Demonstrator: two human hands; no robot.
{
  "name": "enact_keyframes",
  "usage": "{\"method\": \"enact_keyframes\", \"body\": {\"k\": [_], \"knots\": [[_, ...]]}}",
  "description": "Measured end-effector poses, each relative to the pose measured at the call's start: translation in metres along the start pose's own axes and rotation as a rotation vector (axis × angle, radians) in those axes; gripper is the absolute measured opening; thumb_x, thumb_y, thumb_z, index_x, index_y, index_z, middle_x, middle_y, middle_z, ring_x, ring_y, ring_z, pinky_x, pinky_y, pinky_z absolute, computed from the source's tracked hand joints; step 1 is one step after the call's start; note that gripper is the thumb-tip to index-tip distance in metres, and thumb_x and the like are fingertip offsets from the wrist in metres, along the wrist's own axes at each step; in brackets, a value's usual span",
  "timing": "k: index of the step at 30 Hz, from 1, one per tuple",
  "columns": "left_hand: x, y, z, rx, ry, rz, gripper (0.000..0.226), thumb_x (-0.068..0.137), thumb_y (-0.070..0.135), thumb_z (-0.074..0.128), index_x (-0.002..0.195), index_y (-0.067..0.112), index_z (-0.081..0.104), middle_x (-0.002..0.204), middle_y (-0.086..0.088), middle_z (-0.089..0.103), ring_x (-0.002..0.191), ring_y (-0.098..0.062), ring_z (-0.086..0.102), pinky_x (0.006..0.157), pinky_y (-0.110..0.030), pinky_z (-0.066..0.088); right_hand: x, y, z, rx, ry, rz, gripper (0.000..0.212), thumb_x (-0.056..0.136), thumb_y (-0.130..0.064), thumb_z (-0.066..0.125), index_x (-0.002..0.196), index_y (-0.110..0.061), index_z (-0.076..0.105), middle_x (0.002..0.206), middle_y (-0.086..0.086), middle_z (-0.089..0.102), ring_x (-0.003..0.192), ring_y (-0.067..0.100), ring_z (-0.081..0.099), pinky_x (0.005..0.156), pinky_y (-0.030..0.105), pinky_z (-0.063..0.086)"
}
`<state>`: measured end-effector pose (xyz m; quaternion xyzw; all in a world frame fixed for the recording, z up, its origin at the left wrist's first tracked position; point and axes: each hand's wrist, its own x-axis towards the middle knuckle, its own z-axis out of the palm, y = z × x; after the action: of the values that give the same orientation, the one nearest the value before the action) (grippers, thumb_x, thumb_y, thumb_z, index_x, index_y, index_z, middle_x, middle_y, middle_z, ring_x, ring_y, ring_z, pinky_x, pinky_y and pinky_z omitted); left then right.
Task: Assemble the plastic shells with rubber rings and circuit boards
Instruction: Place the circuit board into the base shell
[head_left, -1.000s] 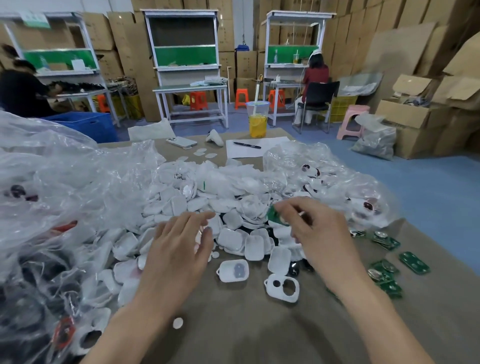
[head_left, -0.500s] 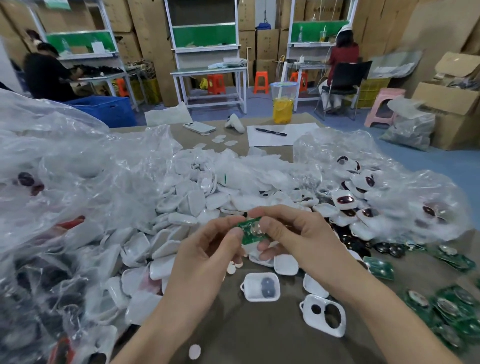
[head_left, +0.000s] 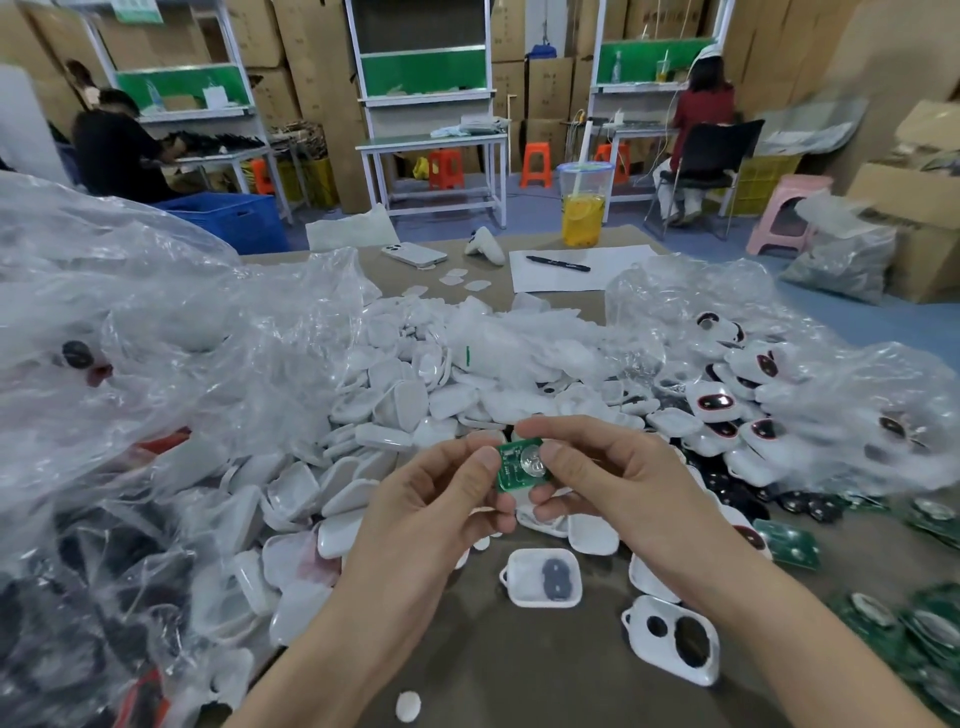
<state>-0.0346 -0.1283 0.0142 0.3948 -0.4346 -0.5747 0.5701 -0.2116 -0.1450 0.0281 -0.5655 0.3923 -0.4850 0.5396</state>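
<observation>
A small green circuit board (head_left: 516, 466) with a round metal dome is held up in front of me, above the table. My left hand (head_left: 439, 512) pinches its left edge with thumb and fingers. My right hand (head_left: 605, 478) pinches its right side. Below them on the brown table lies a white plastic shell (head_left: 543, 577) with a dark rubber ring inside. A second white shell (head_left: 675, 642) with two holes lies to its right. A big heap of white shells (head_left: 405, 415) spreads behind my hands. More green circuit boards (head_left: 789, 543) lie at the right.
Crumpled clear plastic bags (head_left: 156, 364) with parts fill the left side, another bag (head_left: 831, 395) sits at the right. At the table's far edge are a phone (head_left: 414, 254), a paper with a pen (head_left: 558, 263) and a drink cup (head_left: 583, 210). People sit at benches behind.
My right hand lifted the green circuit board off the pile and brought it to the middle. My left hand rose from the shells and took hold of the board's left edge.
</observation>
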Motion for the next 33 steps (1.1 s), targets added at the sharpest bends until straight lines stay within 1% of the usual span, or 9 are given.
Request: {"method": "enact_keyframes", "body": {"k": [3, 6, 8, 14, 20, 24, 26, 29, 33], "knots": [[0.0, 0.002, 0.0, 0.007, 0.0, -0.011, 0.031, 0.073, 0.033, 0.074, 0.092, 0.009, 0.077, 0.083, -0.012, 0.072, 0.068, -0.019, 0.064, 0.073, -0.036, 0.056, 0.001, 0.001, 0.004, -0.009, 0.004, -0.007, 0.027, 0.097, -0.008, 0.06, 0.101, -0.028, 0.078, 0.088, 0.007, 0.074, 0.074, 0.016, 0.072, 0.07, 0.023, 0.059], [-0.003, 0.002, 0.004, 0.163, 0.012, 0.09, 0.012, 0.078, 0.035, 0.07, 0.082, 0.026, 0.077, 0.074, -0.006, 0.073, 0.067, -0.016, 0.068, 0.059, -0.018, 0.052, 0.001, 0.003, 0.008, 0.02, -0.012, -0.002, 0.018, 0.09, -0.016, 0.068, 0.102, -0.026, 0.077, 0.086, 0.006, 0.073, 0.074, 0.017, 0.07, 0.07, 0.025, 0.059], [-0.004, 0.001, 0.007, 0.261, 0.054, 0.161, 0.015, 0.088, 0.026, 0.067, 0.078, 0.032, 0.075, 0.071, -0.002, 0.074, 0.063, -0.01, 0.069, 0.052, -0.011, 0.047, 0.002, 0.004, 0.012, 0.033, -0.012, 0.009, 0.016, 0.089, -0.014, 0.069, 0.1, -0.024, 0.076, 0.08, 0.004, 0.073, 0.071, 0.019, 0.071, 0.069, 0.024, 0.059], [-0.007, 0.002, 0.009, 0.319, 0.11, 0.214, 0.019, 0.095, 0.024, 0.062, 0.08, 0.023, 0.072, 0.065, 0.002, 0.07, 0.058, -0.007, 0.061, 0.054, -0.013, 0.045, 0.001, 0.004, 0.02, 0.111, 0.007, -0.002, 0.025, 0.09, -0.003, 0.067, 0.08, -0.024, 0.078, 0.084, 0.006, 0.076, 0.081, 0.025, 0.076, 0.072, 0.023, 0.059], [-0.009, -0.005, 0.012, 0.43, 0.19, 0.308, 0.026, 0.1, 0.012, 0.055, 0.078, 0.024, 0.063, 0.062, 0.012, 0.061, 0.059, -0.001, 0.055, 0.057, -0.011, 0.042, -0.001, 0.009, 0.026, 0.029, 0.02, -0.025, 0.032, 0.093, -0.004, 0.066, 0.081, -0.032, 0.077, 0.082, 0.003, 0.076, 0.078, 0.019, 0.075, 0.077, 0.024, 0.058], [-0.011, -0.006, 0.015, 0.428, 0.226, 0.372, 0.025, 0.099, 0.004, 0.054, 0.078, 0.016, 0.06, 0.061, 0.013, 0.06, 0.057, 0.001, 0.056, 0.057, -0.008, 0.042, -0.002, 0.013, 0.03, 0.002, 0.043, -0.08, 0.024, 0.09, -0.011, 0.067, 0.084, -0.032, 0.075, 0.078, -0.002, 0.073, 0.075, 0.016, 0.072, 0.076, 0.024, 0.056], [-0.012, -0.008, 0.016, 0.413, 0.237, 0.383, 0.024, 0.1, 0.007, 0.057, 0.079, 0.017, 0.061, 0.062, 0.013, 0.062, 0.059, -0.001, 0.057, 0.058, -0.008, 0.042, -0.003, 0.014, 0.032, 0.006, 0.047, -0.096, 0.023, 0.09, -0.012, 0.067, 0.082, -0.032, 0.074, 0.076, -0.003, 0.072, 0.074, 0.015, 0.071, 0.076, 0.025, 0.056], [-0.013, -0.01, 0.017, 0.359, 0.216, 0.388, 0.021, 0.097, 0.029, 0.064, 0.077, 0.022, 0.064, 0.067, 0.01, 0.065, 0.063, -0.003, 0.06, 0.06, -0.01, 0.044, -0.004, 0.015, 0.032, 0.02, 0.041, -0.12, 0.035, 0.095, -0.002, 0.062, 0.081, -0.033, 0.073, 0.076, -0.005, 0.071, 0.072, 0.014, 0.071, 0.073, 0.022, 0.055], [-0.011, -0.009, 0.016, 0.329, 0.215, 0.355, 0.015, 0.089, 0.041, 0.055, 0.081, 0.032, 0.064, 0.071, 0.009, 0.068, 0.067, -0.004, 0.065, 0.061, -0.011, 0.048, -0.003, 0.014, 0.031, -0.003, 0.053, -0.15, 0.019, 0.092, -0.018, 0.065, 0.086, -0.035, 0.073, 0.08, -0.005, 0.073, 0.075, 0.015, 0.071, 0.076, 0.025, 0.057]]}}
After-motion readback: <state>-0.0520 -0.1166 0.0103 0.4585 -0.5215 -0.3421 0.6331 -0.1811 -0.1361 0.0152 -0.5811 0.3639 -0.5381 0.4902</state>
